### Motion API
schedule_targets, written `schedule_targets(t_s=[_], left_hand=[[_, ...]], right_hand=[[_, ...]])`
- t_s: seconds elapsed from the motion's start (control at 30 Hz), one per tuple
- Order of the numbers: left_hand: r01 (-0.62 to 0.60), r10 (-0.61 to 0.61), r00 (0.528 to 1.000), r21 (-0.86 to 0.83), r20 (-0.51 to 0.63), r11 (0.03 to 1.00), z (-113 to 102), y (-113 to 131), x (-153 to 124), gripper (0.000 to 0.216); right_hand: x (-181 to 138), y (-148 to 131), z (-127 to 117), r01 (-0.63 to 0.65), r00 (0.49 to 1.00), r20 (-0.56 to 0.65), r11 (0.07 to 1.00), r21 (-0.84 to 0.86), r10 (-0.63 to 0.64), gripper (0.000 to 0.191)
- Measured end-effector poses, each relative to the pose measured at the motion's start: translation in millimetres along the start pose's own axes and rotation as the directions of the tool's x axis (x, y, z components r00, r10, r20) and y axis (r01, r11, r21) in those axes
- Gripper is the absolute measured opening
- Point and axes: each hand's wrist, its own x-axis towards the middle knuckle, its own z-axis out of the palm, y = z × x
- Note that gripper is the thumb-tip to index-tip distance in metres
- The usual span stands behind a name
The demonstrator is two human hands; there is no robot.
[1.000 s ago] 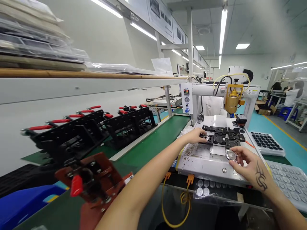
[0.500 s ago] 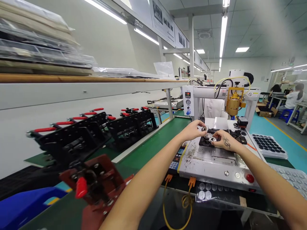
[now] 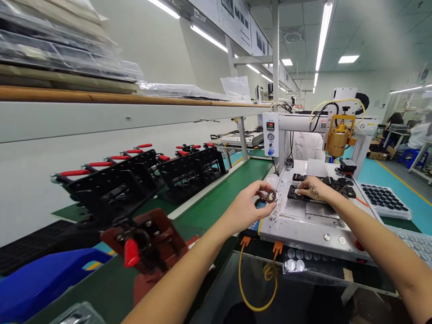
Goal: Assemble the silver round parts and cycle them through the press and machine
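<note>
My left hand (image 3: 248, 208) is raised over the green belt's edge and pinches a small round metal ring part (image 3: 272, 196) between thumb and fingertips. My right hand (image 3: 312, 190), with a tattoo on its back, rests fingers-down on the black fixture (image 3: 337, 184) on the white machine bed (image 3: 303, 222); its fingertips press a round metal part (image 3: 297, 192) into a left-hand nest. Whether those fingers grip it I cannot make out.
A gantry machine with a brass head (image 3: 340, 135) stands behind the fixture. Black clamp jigs with red handles (image 3: 135, 180) line the green conveyor (image 3: 219, 198); a red clamp (image 3: 145, 240) is near. Trays of round parts (image 3: 384, 198) lie right. A yellow cable (image 3: 256, 279) hangs in front. People sit far right.
My left hand has lifted a ring part off the fixture and pulled it back toward me and left. My right hand has carried its part forward onto the fixture.
</note>
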Motion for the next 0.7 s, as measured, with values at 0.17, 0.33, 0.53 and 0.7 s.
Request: schedule_targets(t_s=[0.17,0.33,0.53,0.7], left_hand=[[0.024,-0.024,1.0,-0.152,0.008,0.988,29.1,7.2,-29.4,0.033],[0.12,-0.124,0.992,-0.122,-0.024,0.985,57.7,-12.3,-81.0,0.031],[0.165,-0.154,0.984,-0.145,0.087,0.976,104.4,-34.3,-103.3,0.034],[0.21,-0.122,0.907,-0.183,0.404,0.96,142.8,-51.4,-122.9,0.039]], right_hand=[[-66.6,-2.5,-26.4,-0.017,0.964,-0.267,1.0,-0.025,0.009,0.028],[-228.6,27.4,-40.2,-0.259,0.74,-0.655,0.963,-0.073,0.15,0.031],[-318.0,56.0,-5.6,-0.508,0.604,-0.726,0.861,-0.033,0.328,0.054],[-299.3,3.9,43.3,-0.183,0.797,-0.588,0.983,-0.017,0.138,0.017]])
